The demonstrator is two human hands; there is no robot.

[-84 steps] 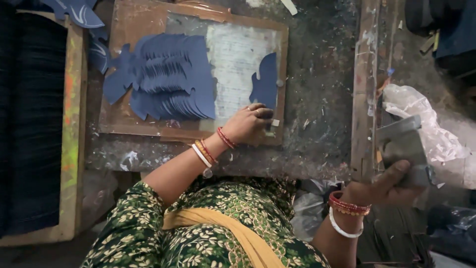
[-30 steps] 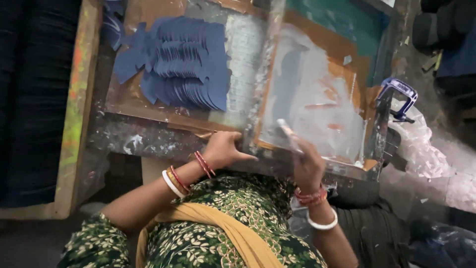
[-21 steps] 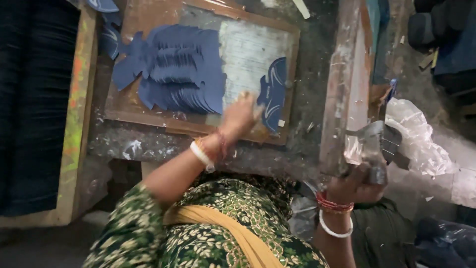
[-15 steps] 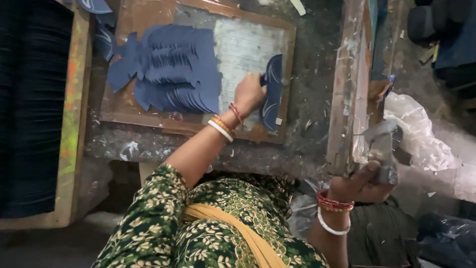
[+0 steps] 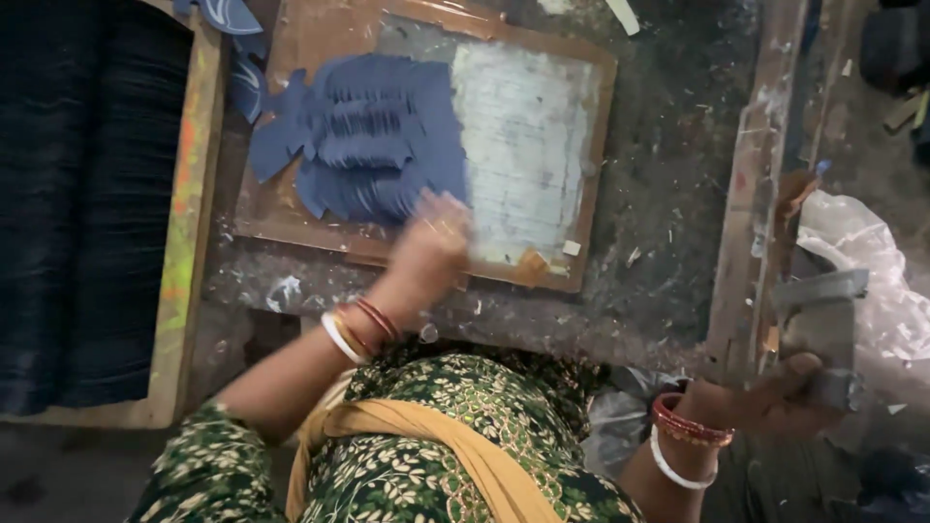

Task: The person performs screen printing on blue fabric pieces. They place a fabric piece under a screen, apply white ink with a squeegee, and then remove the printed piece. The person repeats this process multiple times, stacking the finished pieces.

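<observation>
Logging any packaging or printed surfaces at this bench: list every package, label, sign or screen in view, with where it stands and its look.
Crumpled clear plastic bag: far right, beside the upright wooden frame, whitish and see-through.
Pale printing panel: in the wooden board, right of the blue cut-out pile, rectangular, grey-white with faint marks.
No labels, signs or screens can be made out.

- The left hand (image 5: 433,240) is reaching forward and up from the body, blurred with motion, so its fingers cannot be told apart.
- The left forearm is stretching diagonally, bangles circling the wrist.
- The right hand (image 5: 790,395) is extending out to the right side, fingers curling in a grip, bangles circling that wrist too.
</observation>
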